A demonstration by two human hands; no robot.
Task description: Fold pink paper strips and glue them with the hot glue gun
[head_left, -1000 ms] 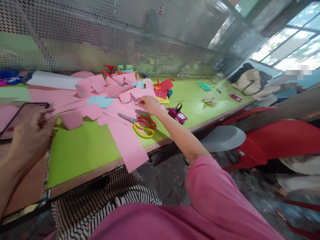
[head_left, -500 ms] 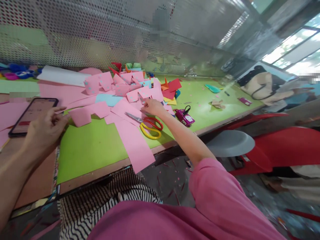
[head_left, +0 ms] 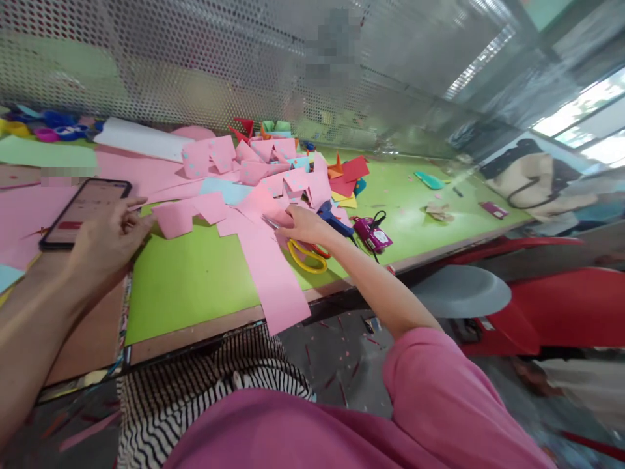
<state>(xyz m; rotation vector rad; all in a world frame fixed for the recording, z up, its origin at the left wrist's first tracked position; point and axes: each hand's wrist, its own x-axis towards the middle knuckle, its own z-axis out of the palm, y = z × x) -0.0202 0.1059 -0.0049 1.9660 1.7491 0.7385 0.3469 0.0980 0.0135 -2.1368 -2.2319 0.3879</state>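
Note:
My left hand is beside the phone, its fingers loosely bent and apart, holding nothing. Its thumb side comes close to the left end of a folded pink paper strip. My right hand has its fingertips closed on the edge of a pink paper piece. Beneath that hand lie scissors with yellow and red handles, their blades partly hidden. A long pink paper strip hangs over the table's front edge. Just right of the hand lies a dark blue glue gun.
Dotted pink folded pieces are heaped behind the hands, with red paper at their right. A purple box with a black cord lies near the front edge. Perforated metal backs the table. A grey stool stands at right.
My right hand has shifted over the scissors, covering part of them, and a pink paper piece is now at its fingertips. The dark blue glue gun has come into sight. The view has turned slightly left.

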